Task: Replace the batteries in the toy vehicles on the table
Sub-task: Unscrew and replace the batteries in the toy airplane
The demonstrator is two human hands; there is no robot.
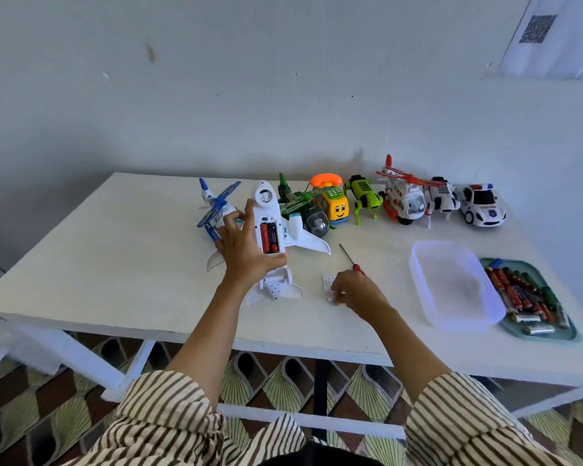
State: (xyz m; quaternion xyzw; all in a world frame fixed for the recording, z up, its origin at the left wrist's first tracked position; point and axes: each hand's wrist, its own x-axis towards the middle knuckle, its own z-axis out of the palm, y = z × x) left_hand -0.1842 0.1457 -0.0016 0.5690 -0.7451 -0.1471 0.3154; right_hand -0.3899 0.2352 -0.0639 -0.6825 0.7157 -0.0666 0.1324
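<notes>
Plastic, probably light and hollow: the white toy plane (270,227) rests belly-up on the table (115,264), left hand (246,253) clamped round its fuselage by the open battery bay (269,237). It looks better held there than by the thin wings. The right hand (354,290) is curled, its grip unclear.

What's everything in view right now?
plane: 1, white, held, belly up
blue helicopter: 1, blue, behind plane
green helicopter: 1, green, beside plane
phone car: 1, yellow, back row
green dog: 1, green, back row
red helicopter: 1, red-white, back row
white dog: 1, white, back row
police car: 1, white, row's end
screwdriver: 1, red-handled, centre
cover: 1, white, near screwdriver
tub: 1, clear, right
tray: 1, teal, far right, with batteries
table: 1, white
left hand: grips plane
right hand: beside cover
</notes>
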